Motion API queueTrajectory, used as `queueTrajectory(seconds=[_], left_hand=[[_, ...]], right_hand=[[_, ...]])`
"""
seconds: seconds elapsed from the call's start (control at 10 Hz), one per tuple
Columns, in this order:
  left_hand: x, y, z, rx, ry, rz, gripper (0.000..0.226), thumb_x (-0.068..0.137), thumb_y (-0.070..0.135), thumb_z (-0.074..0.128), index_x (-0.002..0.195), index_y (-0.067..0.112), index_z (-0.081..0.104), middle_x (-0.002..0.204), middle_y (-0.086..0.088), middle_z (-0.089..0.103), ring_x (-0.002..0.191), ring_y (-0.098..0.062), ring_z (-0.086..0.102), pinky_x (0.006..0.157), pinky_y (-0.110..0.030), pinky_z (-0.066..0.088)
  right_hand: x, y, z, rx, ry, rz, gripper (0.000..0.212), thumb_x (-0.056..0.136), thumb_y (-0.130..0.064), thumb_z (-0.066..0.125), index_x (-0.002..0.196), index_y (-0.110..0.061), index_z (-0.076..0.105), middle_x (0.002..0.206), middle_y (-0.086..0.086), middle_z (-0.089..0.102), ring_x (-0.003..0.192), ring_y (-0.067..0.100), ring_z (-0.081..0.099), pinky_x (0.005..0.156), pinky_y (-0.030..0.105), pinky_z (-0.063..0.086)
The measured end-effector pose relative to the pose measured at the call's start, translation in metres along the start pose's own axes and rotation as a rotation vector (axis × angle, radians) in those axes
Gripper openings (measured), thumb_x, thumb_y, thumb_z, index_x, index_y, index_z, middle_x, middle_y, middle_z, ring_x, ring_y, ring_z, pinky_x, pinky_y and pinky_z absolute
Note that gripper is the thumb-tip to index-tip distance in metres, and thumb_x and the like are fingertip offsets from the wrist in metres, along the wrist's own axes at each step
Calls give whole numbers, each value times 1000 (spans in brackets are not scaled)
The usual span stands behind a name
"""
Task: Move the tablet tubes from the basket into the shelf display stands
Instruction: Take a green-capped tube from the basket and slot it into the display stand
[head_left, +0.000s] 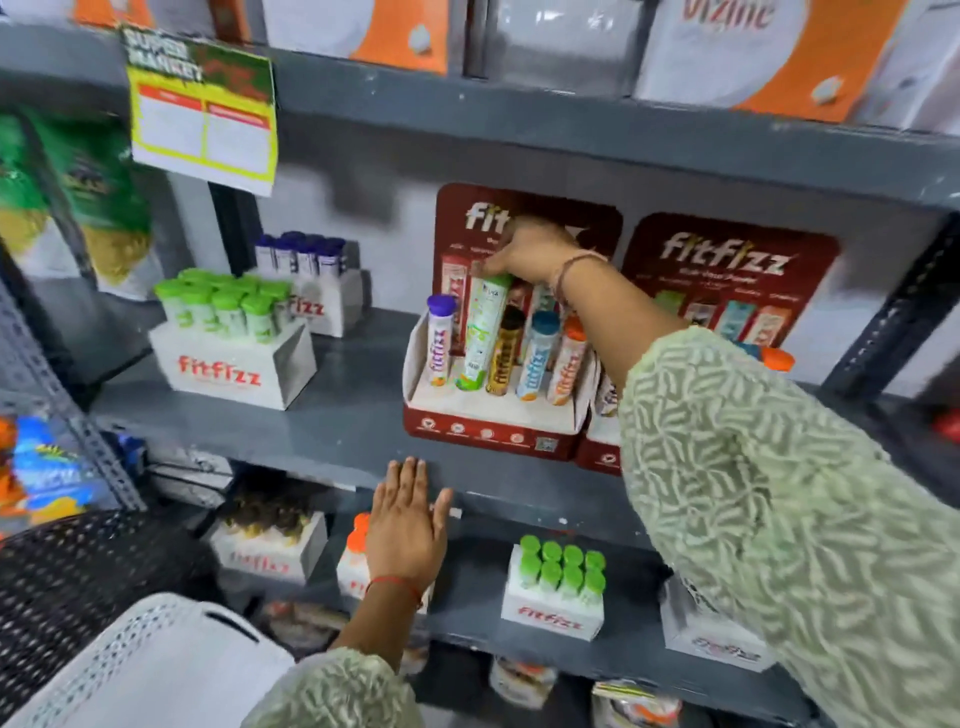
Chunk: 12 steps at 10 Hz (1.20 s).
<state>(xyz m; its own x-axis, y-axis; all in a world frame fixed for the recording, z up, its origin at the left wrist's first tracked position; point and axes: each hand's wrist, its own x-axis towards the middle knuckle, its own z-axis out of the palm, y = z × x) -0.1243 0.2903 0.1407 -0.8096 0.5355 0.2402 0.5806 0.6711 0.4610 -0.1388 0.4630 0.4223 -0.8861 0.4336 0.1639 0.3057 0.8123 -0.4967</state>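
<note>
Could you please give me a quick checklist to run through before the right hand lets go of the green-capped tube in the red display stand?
1. Right hand grips the cap end of the green-capped tube: ok.
2. Tube bottom seated in the red display stand: cannot tell; it stands higher than its neighbours.
3. Purple-capped tube upright beside it: ok.
4. Left hand open, holding nothing, at the shelf edge: ok.
5. Tubes left in the basket: cannot tell.

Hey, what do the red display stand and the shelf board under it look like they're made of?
Red display stand: printed cardboard, likely, with folded white side flaps and a slight sheen. Shelf board: probably grey-painted metal, smooth and dull, joined to a perforated angle upright.
</note>
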Motion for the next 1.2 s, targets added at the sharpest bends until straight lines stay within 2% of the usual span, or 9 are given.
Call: queueTrajectory(seconds=[0.1, 0.2, 0.3, 0.5, 0.6, 0.7, 0.8, 1.1, 1.2], left_hand=[[0, -2, 1, 18, 0, -1, 55, 96, 41, 22, 141, 9, 19, 153, -9, 20, 142, -21, 8, 116, -34, 2], [5, 1, -1, 4, -1, 30, 63, 90, 45, 12, 140, 8, 21, 152, -9, 22, 142, -20, 9, 115, -31, 0], [15, 1, -1, 22, -22, 88, 57, 94, 42, 15, 140, 9, 22, 152, -8, 24, 142, -19, 10, 115, -29, -2], [17, 0, 2, 35, -45, 87, 61, 91, 44, 11, 140, 8, 20, 153, -8, 21, 142, -19, 8, 114, -29, -4], [17, -1, 3, 45, -44, 78, 58, 95, 43, 11, 140, 9, 18, 153, -8, 20, 142, -19, 7, 113, -27, -6], [17, 1, 1, 49, -49, 87, 83, 82, 58, -15, 141, 10, 18, 153, -7, 19, 142, -18, 7, 113, -28, -6], [17, 0, 1, 53, -73, 87, 112, 59, 67, -38, 141, 12, 15, 154, -5, 17, 142, -17, 4, 112, -27, -8], [20, -4, 3, 57, -107, 100, 105, 63, 67, -35, 141, 14, 11, 154, -3, 15, 142, -16, 3, 110, -26, -9], [18, -3, -2, 23, -116, 82, 73, 85, 57, -10, 142, 16, 8, 155, -2, 11, 142, -15, 0, 110, -26, -9]], right_hand=[[8, 1, 7, -112, -31, -6, 37, 74, -29, 74, 104, -8, 67, 96, 6, 64, 84, 17, 56, 66, 23, 41], [12, 0, 12, -115, -76, 12, 32, 74, -22, 76, 100, -6, 68, 88, 2, 60, 83, 15, 53, 54, 20, 35], [14, 0, 18, -136, -118, 12, 30, 72, -12, 77, 101, -5, 69, 91, 5, 63, 83, 14, 53, 52, 18, 36], [17, -2, 22, -148, -187, -27, 38, 73, -2, 74, 110, -6, 66, 120, 11, 66, 107, 20, 60, 86, 28, 47], [18, -4, 24, -166, -177, -41, 40, 74, 2, 72, 113, -6, 65, 123, 10, 64, 113, 22, 59, 92, 28, 47], [19, -2, 25, -137, -150, -26, 36, 79, 9, 64, 112, -5, 65, 126, 11, 63, 112, 24, 61, 88, 24, 48], [17, 1, 28, -169, -121, -46, 35, 82, 11, 58, 111, -6, 66, 126, 11, 63, 115, 24, 59, 96, 26, 46], [7, 11, 37, -219, -188, -55, 47, 78, 16, 59, 117, -9, 62, 134, 8, 57, 121, 22, 54, 105, 31, 45], [-16, 8, 25, -72, -35, -68, 52, 76, 9, 66, 123, -13, 58, 138, 7, 53, 126, 22, 50, 104, 28, 44]])
